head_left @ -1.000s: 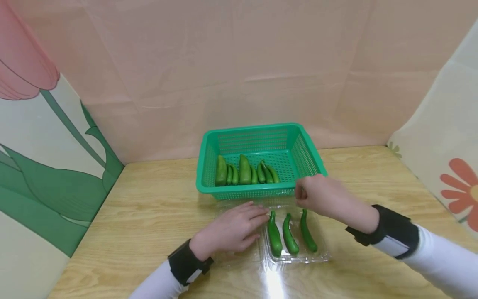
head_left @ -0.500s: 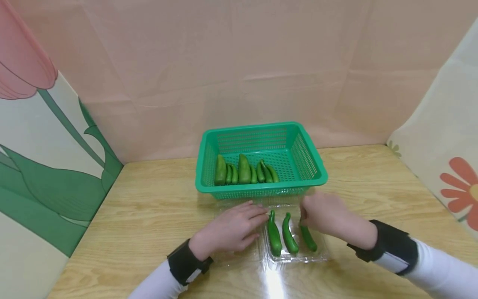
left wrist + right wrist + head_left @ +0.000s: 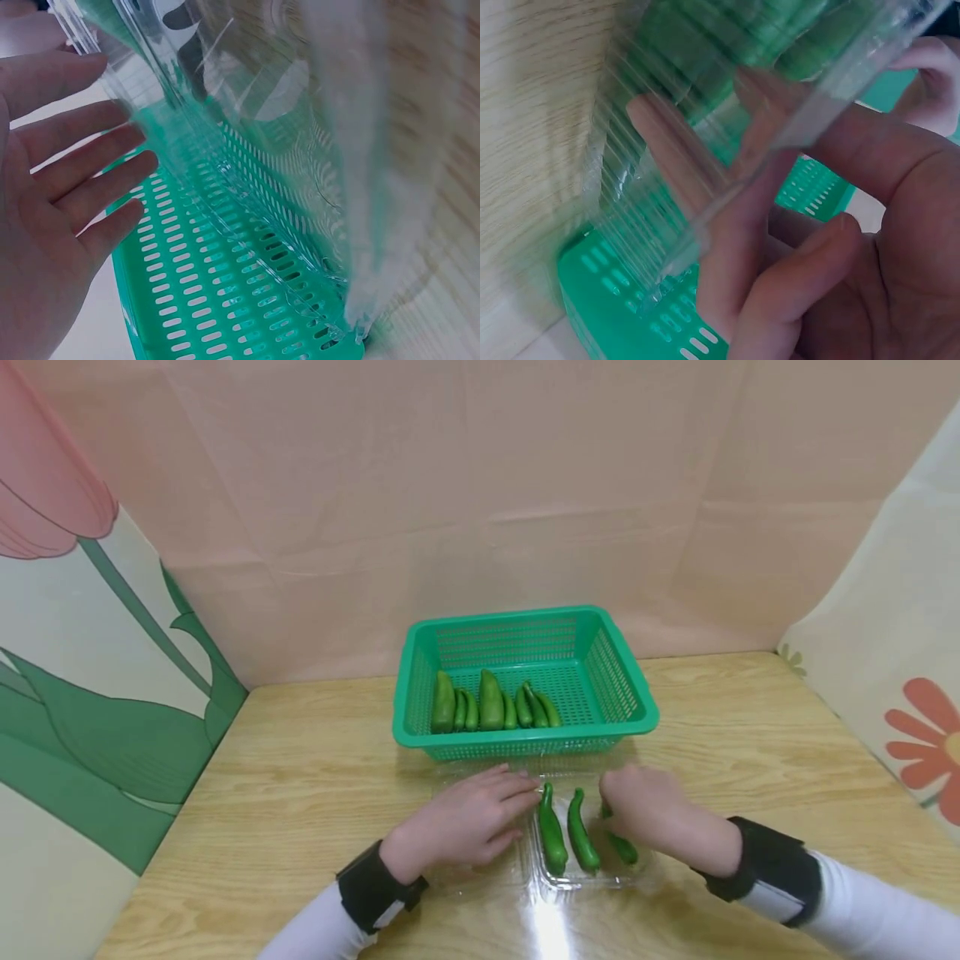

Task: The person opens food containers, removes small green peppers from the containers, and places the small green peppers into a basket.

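In the head view, three slim green chili peppers [image 3: 582, 831] lie side by side in one half of a clear plastic clamshell box [image 3: 558, 883]. My left hand [image 3: 472, 814] lies over the other half, the lid, its fingers fairly straight; in the left wrist view the fingertips are at the clear plastic edge. My right hand [image 3: 647, 806] reaches into the box over the rightmost chili pepper [image 3: 624, 850] and covers its upper part. Through the plastic in the right wrist view, two fingertips [image 3: 646, 112] stand apart near the green peppers, while other fingers are bent.
A green plastic basket [image 3: 525, 747] stands just behind the box. Several green vegetables, some thick [image 3: 491, 702] and some slim, line its left and middle part. Wooden tabletop [image 3: 315, 760] extends on both sides. A pink cloth [image 3: 480, 510] hangs behind.
My right hand has come down from the basket's front rim onto the rightmost chili pepper, then moved slightly toward me along it. The left hand has stayed put.
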`<state>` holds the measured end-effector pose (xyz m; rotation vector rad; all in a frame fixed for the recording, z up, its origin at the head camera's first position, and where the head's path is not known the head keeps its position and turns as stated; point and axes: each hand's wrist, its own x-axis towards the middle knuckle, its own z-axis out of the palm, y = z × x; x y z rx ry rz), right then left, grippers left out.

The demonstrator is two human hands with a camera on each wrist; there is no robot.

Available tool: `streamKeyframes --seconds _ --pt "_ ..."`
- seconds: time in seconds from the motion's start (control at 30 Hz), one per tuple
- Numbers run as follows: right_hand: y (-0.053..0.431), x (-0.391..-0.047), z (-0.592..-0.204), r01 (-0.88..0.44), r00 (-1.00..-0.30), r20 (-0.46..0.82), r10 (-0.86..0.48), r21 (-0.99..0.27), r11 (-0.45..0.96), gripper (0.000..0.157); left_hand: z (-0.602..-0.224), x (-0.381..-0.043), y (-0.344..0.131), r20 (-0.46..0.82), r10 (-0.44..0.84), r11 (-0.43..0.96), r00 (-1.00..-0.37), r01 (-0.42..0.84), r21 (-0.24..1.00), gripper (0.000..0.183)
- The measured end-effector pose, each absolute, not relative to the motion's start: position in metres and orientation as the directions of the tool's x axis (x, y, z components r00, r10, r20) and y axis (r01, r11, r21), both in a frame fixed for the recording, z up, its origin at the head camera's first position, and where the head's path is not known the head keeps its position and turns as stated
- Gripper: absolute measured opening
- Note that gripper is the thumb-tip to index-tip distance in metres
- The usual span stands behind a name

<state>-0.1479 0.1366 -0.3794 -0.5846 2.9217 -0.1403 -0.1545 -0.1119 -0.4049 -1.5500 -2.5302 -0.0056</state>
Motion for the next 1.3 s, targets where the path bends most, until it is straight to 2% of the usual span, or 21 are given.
streamKeyframes --seconds 0.2,0.37,0.63,1.0,1.3 --pt "0.136 -0.145 -0.384 -0.402 -0.909 -0.088 -0.407 -0.066 0.913 0.035 -0.404 -0.154 -0.112 0.146 0.885 0.457 -0.442 0.885 -0.09 0.054" --pt "0.134 -0.144 -0.388 -0.416 -0.904 -0.101 -0.416 -0.027 0.909 0.033 -0.404 -0.154 -0.112 0.145 0.883 0.46 -0.446 0.884 -0.086 0.054" --pt "0.13 -0.143 -0.395 -0.439 -0.896 -0.11 -0.431 0.064 0.896 0.055 -0.405 -0.154 -0.112 0.142 0.88 0.467 -0.453 0.881 -0.079 0.054" --pt "0.128 -0.139 -0.406 -0.454 -0.883 0.057 -0.466 0.154 0.878 0.048 -0.406 -0.155 -0.112 0.137 0.883 0.463 -0.45 0.882 -0.086 0.055" --pt "0.126 -0.139 -0.408 -0.448 -0.886 0.07 -0.459 0.134 0.884 0.037 -0.405 -0.154 -0.112 0.143 0.883 0.462 -0.448 0.882 -0.092 0.055"
